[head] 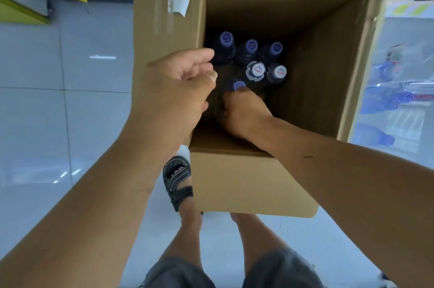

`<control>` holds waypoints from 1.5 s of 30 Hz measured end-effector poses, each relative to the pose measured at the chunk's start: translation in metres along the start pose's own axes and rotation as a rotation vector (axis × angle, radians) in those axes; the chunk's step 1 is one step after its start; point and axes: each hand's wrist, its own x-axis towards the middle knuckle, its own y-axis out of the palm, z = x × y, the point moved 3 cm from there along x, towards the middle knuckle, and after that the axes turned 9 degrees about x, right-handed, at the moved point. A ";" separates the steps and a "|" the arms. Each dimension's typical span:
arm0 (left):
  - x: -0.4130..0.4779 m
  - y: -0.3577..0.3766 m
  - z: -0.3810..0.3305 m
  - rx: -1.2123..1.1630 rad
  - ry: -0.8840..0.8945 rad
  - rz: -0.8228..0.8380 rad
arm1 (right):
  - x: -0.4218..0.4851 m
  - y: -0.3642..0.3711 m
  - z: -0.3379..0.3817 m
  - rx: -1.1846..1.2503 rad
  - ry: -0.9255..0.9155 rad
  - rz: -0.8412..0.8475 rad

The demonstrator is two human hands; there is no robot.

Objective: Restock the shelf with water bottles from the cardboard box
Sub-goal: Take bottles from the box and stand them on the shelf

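Floor (35, 111): pale glossy tiles with thin dark joints, filling 7 to 10 o'clock.

Box (246, 182): brown corrugated cardboard, rectangular and deep, standing on the floor from centre to 1 o'clock. Its flaps are up, and the left flap carries a torn white tape scrap (178, 4).

Shelf (404, 99): at 3 o'clock, blurred, with clear blue-capped bottles lying on it.

Left hand (173, 81): over the box's left wall at 9 o'clock of the opening. Its grip is slack, the fingers loosely curled with nothing seen in them.

Right hand (242, 111): deep inside the box, back upward. Its grip is closed round the near bottle (238, 85), just under the round purple cap.

Bottles (251, 49): six upright in the box bottom, clustered at 10 o'clock, with dark clear plastic bodies. Four have smooth purple caps and two have scalloped white caps.

Sandal (177, 179): black and strapped, touching the box's near left corner.
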 end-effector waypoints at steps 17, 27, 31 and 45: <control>-0.242 -0.086 -0.278 0.081 0.447 0.315 | -0.397 -0.358 0.188 0.257 -0.388 -0.556; -0.378 -0.188 -0.447 -0.007 0.885 0.227 | -0.582 -0.493 0.291 0.533 -0.689 -1.000; -0.427 -0.232 -0.499 -0.079 0.953 0.291 | -0.619 -0.480 0.301 0.773 -0.747 -0.788; -0.494 -0.272 -0.594 -0.023 1.121 0.138 | -0.648 -0.521 0.368 0.793 -0.871 -0.973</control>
